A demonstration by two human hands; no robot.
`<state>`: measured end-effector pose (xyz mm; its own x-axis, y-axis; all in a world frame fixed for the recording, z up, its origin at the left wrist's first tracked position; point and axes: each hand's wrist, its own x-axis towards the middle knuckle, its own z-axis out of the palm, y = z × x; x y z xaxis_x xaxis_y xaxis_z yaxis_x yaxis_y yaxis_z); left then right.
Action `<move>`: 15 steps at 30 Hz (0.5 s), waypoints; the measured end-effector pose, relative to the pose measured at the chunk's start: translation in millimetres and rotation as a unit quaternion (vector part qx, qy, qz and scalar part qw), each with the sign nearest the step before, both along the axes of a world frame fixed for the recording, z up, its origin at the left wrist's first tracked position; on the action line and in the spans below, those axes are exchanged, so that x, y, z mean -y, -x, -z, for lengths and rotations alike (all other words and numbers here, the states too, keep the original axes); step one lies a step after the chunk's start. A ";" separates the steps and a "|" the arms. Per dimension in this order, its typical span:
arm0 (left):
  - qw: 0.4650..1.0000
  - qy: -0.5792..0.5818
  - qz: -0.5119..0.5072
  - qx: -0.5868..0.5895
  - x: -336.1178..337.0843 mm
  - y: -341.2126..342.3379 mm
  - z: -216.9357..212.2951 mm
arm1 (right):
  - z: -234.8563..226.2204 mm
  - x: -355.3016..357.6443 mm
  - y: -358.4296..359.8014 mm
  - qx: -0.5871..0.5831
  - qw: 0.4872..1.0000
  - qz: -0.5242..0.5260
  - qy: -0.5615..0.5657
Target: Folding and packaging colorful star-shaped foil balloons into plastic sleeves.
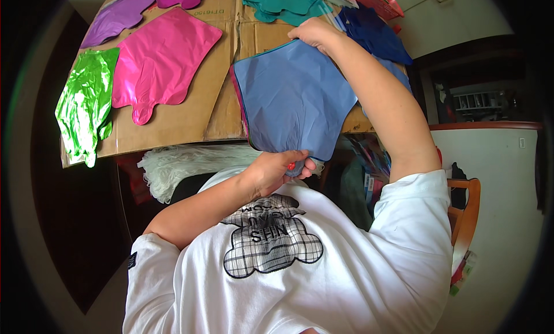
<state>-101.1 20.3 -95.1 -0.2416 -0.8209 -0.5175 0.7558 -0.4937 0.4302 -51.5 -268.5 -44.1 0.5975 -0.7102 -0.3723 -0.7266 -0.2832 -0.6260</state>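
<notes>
Flat blue foil balloon [291, 97] held up between both hands, above the cardboard-covered table [173, 126].
Left hand [271, 171] fingers pinch its neck; right hand [314, 31] fingers grip the far top edge. Judgement: hard pulling could crease or tear the foil seam.

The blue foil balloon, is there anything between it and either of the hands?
Nothing visible: the left hand pinches the neck of the blue foil balloon, and the right hand grips its top edge directly.
</notes>
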 end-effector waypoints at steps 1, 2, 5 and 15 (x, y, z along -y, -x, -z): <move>1.000 0.002 0.001 0.001 -0.1 -0.4 -0.4 | 0.0 0.7 -0.8 0.003 1.000 -0.002 -0.008; 1.000 0.003 0.002 0.003 -0.2 -0.6 -0.6 | -0.2 1.5 -0.6 0.007 1.000 -0.004 -0.015; 0.999 -0.004 -0.024 -0.046 -2.0 -3.7 -0.1 | -17.5 -0.8 2.7 0.055 0.977 0.031 -0.206; 0.998 0.007 -0.011 -0.062 -4.1 -10.7 5.3 | -14.8 13.2 37.9 0.092 0.980 -0.039 -0.174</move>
<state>-90.4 24.4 -100.4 -0.2844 -0.8336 -0.4735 0.8142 -0.4708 0.3398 -89.4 -281.7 -29.2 0.7245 -0.5088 -0.4651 -0.5773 -0.0793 -0.8127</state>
